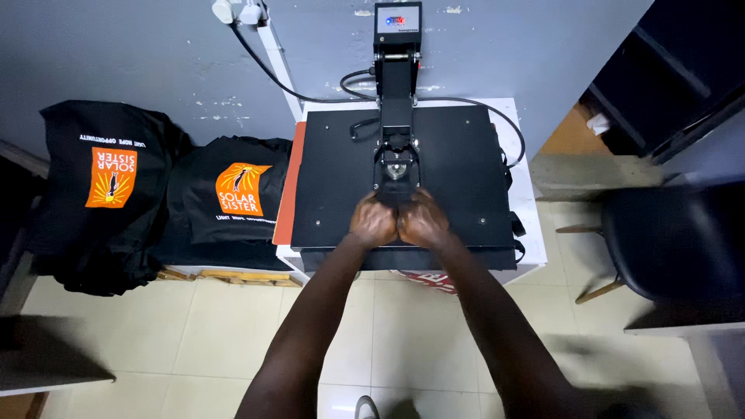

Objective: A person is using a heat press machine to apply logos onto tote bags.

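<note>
Black heat press [434, 155] closed on white stand [528, 233] | left hand [373, 221] and right hand [423, 221] clenched side by side on its handle [396, 198] | printed black shirts [233, 198] stacked left

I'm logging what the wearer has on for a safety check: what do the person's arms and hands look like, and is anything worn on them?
Both arms are bare from the bottom of the picture to the wrists: no sleeves show. The left hand and right hand wear no gloves, and no watch, bracelet or ring shows.
</note>
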